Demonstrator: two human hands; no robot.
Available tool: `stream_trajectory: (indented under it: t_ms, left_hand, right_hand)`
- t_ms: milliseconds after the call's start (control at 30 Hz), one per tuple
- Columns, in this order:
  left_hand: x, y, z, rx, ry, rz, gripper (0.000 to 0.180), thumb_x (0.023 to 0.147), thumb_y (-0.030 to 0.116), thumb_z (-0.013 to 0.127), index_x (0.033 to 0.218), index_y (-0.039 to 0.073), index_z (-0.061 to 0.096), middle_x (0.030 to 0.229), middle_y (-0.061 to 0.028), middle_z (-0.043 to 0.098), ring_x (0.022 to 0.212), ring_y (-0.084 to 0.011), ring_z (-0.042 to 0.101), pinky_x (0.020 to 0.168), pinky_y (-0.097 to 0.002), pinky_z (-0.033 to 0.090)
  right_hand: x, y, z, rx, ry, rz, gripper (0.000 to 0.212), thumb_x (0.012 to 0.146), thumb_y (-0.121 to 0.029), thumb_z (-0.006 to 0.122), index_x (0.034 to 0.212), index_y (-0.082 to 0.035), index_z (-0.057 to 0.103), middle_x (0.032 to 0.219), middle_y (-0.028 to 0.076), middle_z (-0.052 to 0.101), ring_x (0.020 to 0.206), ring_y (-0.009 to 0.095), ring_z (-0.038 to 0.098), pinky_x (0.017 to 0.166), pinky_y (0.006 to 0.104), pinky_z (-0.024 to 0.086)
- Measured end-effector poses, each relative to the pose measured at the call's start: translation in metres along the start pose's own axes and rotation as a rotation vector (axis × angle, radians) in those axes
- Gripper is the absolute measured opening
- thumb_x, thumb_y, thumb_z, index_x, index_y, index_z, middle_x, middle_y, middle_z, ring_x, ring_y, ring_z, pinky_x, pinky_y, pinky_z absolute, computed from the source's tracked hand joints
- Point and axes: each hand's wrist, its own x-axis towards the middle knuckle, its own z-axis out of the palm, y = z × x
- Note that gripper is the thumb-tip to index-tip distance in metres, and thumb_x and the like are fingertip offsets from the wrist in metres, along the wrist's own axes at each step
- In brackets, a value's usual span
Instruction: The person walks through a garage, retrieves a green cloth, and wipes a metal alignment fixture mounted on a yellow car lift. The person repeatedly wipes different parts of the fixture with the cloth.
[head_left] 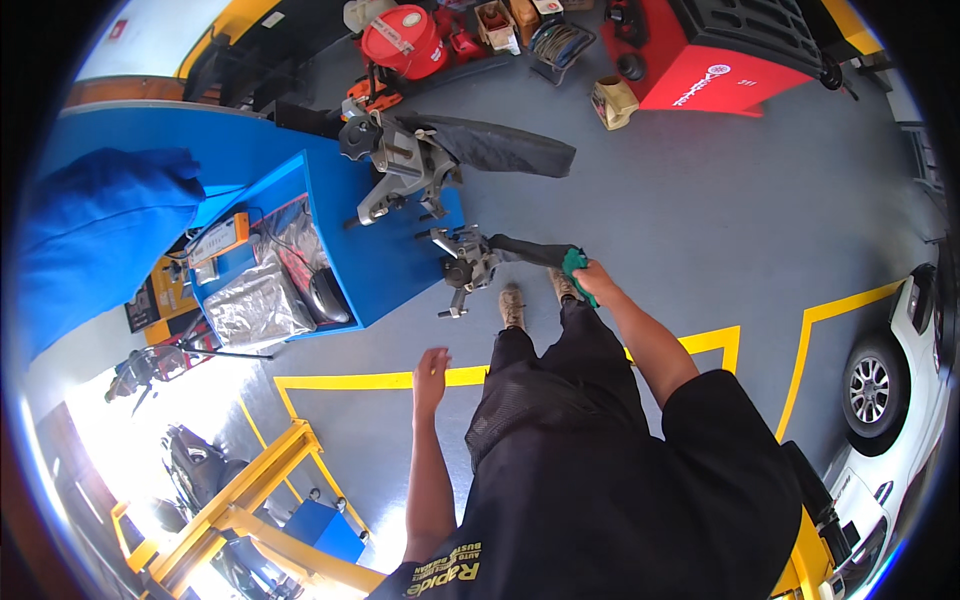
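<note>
Green cloth (573, 264) was gripped in the right hand (592, 280), by the metal clamp (466, 264) at the blue bench's (400, 262) edge; the left hand (432, 368) hung open, empty. Cloth might snag there.

**Colours in view**

Your right hand (592, 280) grips a green cloth (574, 264) over a black handle (525, 251) running to a grey metal part (468, 262). The workbench (385, 255) is bright blue. The floor (680, 210) is grey with yellow lines (380, 380). Your trousers (560, 390) are black. Past the bench's far edge: a red drum (402, 40) and a red machine (715, 60). A white car (900, 400) is at right.
</note>
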Motion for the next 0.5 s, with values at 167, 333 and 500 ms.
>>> stream_trajectory:
  t_ms: [167,333,500]
  left_hand:
    - [0.106,0.08,0.054,0.338,0.025,0.469,0.02,0.105,0.019,0.062,0.119,0.006,0.068,0.121,-0.0144,0.068,0.117,-0.0361,0.063,0.099,-0.0476,0.05]
    - [0.185,0.102,0.101,0.576,0.172,0.564,0.023,0.105,0.023,0.061,0.12,0.007,0.067,0.13,-0.0112,0.064,0.124,-0.0349,0.058,0.103,-0.0506,0.047]
    - [0.22,0.083,0.124,0.79,0.236,0.289,0.023,0.101,0.027,0.059,0.106,0.009,0.073,0.111,-0.0118,0.071,0.102,-0.0351,0.069,0.086,-0.0503,0.054]
  right_hand:
    - [0.007,-0.041,0.071,-0.128,0.002,-0.043,0.038,0.093,-0.029,0.069,0.112,0.004,0.073,0.099,0.019,0.076,0.095,0.029,0.073,0.083,0.0452,0.053]
    - [0.015,-0.065,0.173,0.058,-0.177,-0.046,0.033,0.099,-0.028,0.064,0.113,0.002,0.072,0.091,0.014,0.073,0.083,0.024,0.066,0.075,0.0453,0.05]
    - [-0.017,-0.111,0.199,0.315,-0.384,0.046,0.024,0.1,-0.015,0.058,0.116,-0.004,0.071,0.081,0.009,0.064,0.075,0.019,0.058,0.07,0.0408,0.045]
